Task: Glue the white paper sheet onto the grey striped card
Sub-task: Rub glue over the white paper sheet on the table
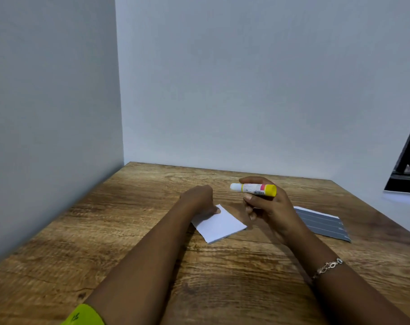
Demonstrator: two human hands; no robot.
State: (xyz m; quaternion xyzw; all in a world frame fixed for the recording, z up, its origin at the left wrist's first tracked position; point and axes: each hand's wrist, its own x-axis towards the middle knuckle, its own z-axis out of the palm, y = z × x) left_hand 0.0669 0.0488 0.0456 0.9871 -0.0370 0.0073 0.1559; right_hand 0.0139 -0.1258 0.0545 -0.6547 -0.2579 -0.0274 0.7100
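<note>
Now right fingers (248, 197) curl round glue stick (253, 189); left fingers (214, 210) pinch white paper (221, 225).

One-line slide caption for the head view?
Right hand holds the glue stick, left hand touches the white paper sheet, grey striped card lies apart.

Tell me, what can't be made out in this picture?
All from the head view:
- Left hand: its fingers are hidden behind its own back, so its grip on the white paper sheet is unclear.
- Glue stick in the right hand: the label print is too small to read.
- Grey striped card: its left end is hidden by the right hand.
- Dark frame: cut off by the picture's right edge.
</note>
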